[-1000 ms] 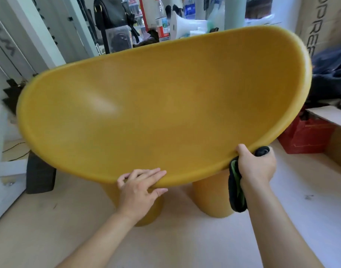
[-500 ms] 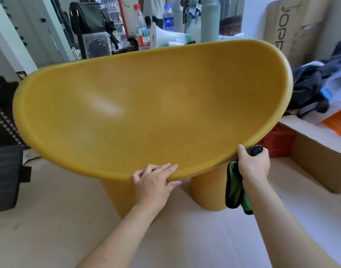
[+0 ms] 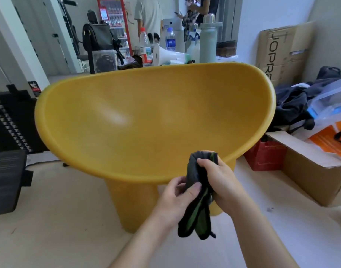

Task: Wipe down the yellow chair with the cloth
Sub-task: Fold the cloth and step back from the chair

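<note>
Head view: 1 chair, 1 cloth, 2 hands.
Yellow chair [image 3: 154, 120]: fills the middle of the frame, wide curved shell on thick round legs, standing on the pale floor [image 3: 55, 229].
Cardboard box [image 3: 309, 171]: right of the chair, open.
Cloth [image 3: 198, 206]: dark with green, bunched, hanging in front of the chair's front rim.
Right hand [image 3: 218, 182]: closed around the cloth's top.
Left hand [image 3: 177, 198]: thumb and fingers pinching the cloth's side.

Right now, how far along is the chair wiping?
Barely begun, it seems. Nothing on the yellow chair shows wiping: no streaks or damp patches. In hand: the left hand and right hand both grip the dark cloth, held off the seat. The wiping itself looks left.
</note>
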`<state>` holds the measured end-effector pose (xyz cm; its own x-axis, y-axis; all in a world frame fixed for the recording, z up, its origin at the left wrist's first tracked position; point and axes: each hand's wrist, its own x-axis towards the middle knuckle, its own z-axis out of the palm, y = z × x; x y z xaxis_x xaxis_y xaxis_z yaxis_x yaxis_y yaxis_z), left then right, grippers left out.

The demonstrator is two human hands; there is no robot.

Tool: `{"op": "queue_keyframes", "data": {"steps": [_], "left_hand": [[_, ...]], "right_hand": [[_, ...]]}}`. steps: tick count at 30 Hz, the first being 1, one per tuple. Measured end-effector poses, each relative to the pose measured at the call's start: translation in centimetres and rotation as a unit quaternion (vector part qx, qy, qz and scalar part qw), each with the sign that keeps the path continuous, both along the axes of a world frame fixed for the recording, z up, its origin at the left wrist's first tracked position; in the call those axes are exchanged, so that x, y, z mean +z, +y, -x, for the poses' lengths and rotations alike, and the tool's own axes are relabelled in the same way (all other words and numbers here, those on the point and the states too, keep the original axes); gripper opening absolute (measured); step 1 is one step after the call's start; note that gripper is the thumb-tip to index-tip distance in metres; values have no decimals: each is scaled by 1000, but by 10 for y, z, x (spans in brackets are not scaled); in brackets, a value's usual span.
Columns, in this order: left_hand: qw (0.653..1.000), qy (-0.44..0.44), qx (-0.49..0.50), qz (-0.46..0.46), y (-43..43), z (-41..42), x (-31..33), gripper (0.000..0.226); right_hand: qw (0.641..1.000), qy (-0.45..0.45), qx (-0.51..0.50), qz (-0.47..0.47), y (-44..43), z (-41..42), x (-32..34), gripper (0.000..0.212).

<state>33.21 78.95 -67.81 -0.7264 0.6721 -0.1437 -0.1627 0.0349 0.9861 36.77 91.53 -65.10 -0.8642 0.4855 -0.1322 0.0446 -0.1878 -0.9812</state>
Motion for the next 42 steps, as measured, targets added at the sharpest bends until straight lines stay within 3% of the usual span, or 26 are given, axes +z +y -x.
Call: {"op": "queue_keyframes", "data": {"steps": [2, 4, 7, 9, 11, 12, 14, 17, 19, 20, 22, 25, 29, 35, 36, 38, 40, 42], "left_hand": [[1000, -18, 12, 21, -21, 11, 7, 18], [996, -11, 44, 73, -48, 24, 6, 23], [969, 125, 154, 149, -82, 32, -5, 32], [959, 219, 107, 141, -87, 28, -6, 27], [978, 194, -26, 75, -83, 14, -2, 13], [979, 175, -70, 72, -81, 9, -1, 33], [977, 171, -85, 98, -78, 6, -9, 56], [958, 259, 30, 119, -82, 7, -12, 47], [943, 311, 105, 62, -86, 5, -8, 37], [950, 297, 100, 15, -87, 0, -4, 32], [967, 247, 54, -28, -91, -10, 7, 37], [961, 246, 94, 87, -98, -12, 8, 43], [942, 208, 193, 180, -117, -17, 22, 27], [973, 82, 196, 87, -171, -14, 130, 32], [979, 39, 186, 66, -182, -11, 159, 36], [990, -50, 131, 28, -205, -2, 223, 40], [992, -111, 53, -3, -226, 4, 297, 44], [985, -166, 0, -36, -246, 13, 377, 51]], "right_hand": [[988, -11, 78, -131, 1, -3, 15, 15], [959, -29, 127, -250, 1, -7, 32, 16], [897, -74, 142, -412, -8, -1, 54, 19], [843, -111, 146, -505, -26, 7, 60, 31], [810, -114, 148, -557, -45, 10, 59, 35], [806, -110, 152, -562, -50, 9, 56, 35], [846, -93, 161, -501, -53, 4, 49, 37], [956, -67, 127, -258, -52, -7, 42, 31], [985, -67, 92, -128, -58, -9, 36, 26], [991, -65, 81, -88, -61, -8, 33, 25], [995, -54, 74, -33, -68, -6, 31, 22], [993, -47, 107, 11, -77, -2, 33, 21], [985, -105, 139, 13, -104, 1, 45, 45], [954, -144, 181, 192, -145, -15, 131, 46], [953, -143, 196, 181, -153, -18, 154, 47], [964, -158, 213, 24, -169, -23, 206, 52], [953, -183, 221, -99, -185, -26, 273, 53], [949, -174, 256, -66, -198, -26, 347, 43]]}}
